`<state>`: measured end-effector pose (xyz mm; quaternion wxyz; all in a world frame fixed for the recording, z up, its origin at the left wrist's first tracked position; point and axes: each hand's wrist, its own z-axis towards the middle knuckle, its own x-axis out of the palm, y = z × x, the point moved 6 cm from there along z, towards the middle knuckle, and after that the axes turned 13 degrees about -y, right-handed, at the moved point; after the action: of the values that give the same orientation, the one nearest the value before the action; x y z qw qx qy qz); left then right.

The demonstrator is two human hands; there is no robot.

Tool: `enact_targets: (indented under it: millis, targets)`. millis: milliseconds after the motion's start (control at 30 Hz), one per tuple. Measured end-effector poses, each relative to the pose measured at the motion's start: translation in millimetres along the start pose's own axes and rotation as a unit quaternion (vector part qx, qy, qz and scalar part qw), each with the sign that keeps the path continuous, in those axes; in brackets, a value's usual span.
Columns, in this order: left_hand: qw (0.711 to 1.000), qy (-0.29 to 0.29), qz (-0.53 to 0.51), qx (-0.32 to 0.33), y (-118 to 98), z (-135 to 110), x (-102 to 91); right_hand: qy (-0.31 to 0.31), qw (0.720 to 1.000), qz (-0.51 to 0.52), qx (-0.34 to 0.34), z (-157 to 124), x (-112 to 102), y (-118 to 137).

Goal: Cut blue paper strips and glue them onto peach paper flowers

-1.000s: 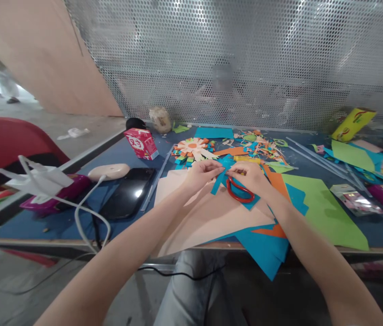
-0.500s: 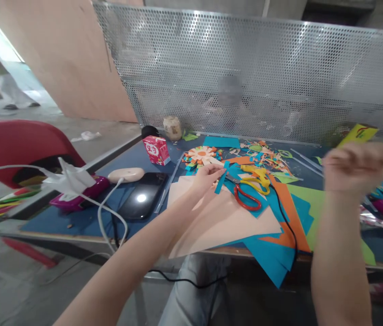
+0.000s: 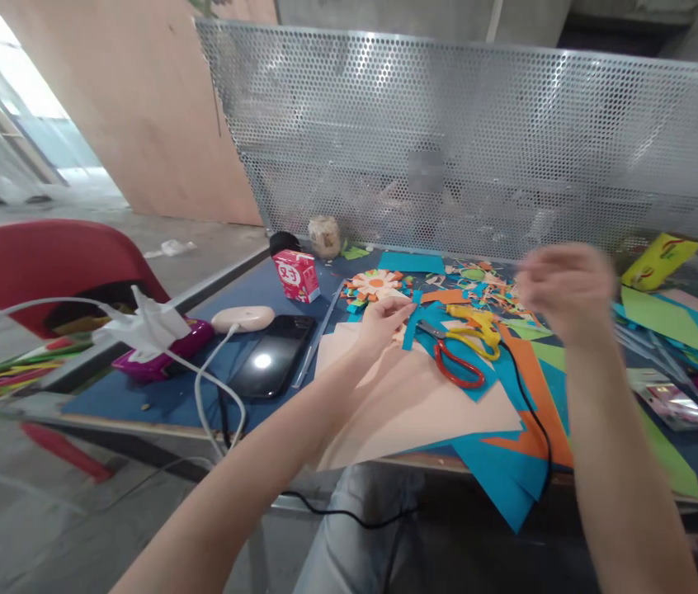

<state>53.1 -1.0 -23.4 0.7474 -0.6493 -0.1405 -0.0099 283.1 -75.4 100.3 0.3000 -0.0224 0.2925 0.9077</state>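
My left hand [image 3: 384, 320] pinches a narrow blue paper strip [image 3: 412, 323] upright over the pale peach paper sheets [image 3: 404, 400]. Just right of the strip lie scissors [image 3: 457, 363] with one red and one yellow handle. Beside them a yellow glue gun [image 3: 478, 323] trails a black cord. A layered paper flower [image 3: 376, 285], peach with orange and blue, rests behind my left hand. My right hand [image 3: 568, 285] is raised over the right part of the table, smeared by motion; whether its fingers hold anything is not visible.
A black phone [image 3: 275, 355], white charging cable, purple tissue pack [image 3: 163, 351] and pink box [image 3: 296, 275] are at left. Paper scraps [image 3: 476, 276] lie at the back. Orange and blue sheets [image 3: 501, 474] overhang the front edge. A perforated metal screen [image 3: 448, 107] closes the far side.
My right hand has swung left and slightly up, towards the middle of the table. My left hand keeps its pinch on the blue strip. The view has shifted slightly.
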Motion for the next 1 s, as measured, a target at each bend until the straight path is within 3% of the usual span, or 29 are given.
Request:
enact_targets:
  millis: [133,200,233,367,533,800,1000]
  targets:
    - [0.999,-0.022,-0.02,-0.03,3,4,-6.1,0.155,0.982,-0.092,-0.056,-26,85,-17]
    - [0.999,-0.008,-0.033,-0.038,4,2,-3.6,0.23,0.957,-0.15,-0.095,-50,107,-20]
    - [0.998,0.005,-0.039,-0.04,4,0,-1.1,0.234,0.95,-0.177,-0.109,-59,110,-21]
    - [0.994,0.062,-0.054,-0.074,6,-12,10.4,0.187,0.935,-0.248,-0.168,-78,110,-19]
    - [0.992,0.067,-0.051,-0.096,4,-17,12.2,0.164,0.922,-0.231,-0.265,-83,109,-6]
    - [0.992,0.084,-0.058,-0.078,2,-13,10.7,0.127,0.961,-0.117,-0.216,-72,95,-6]
    - [0.993,0.06,-0.036,-0.091,12,-8,11.8,0.109,0.97,-0.175,-0.133,-68,96,-22]
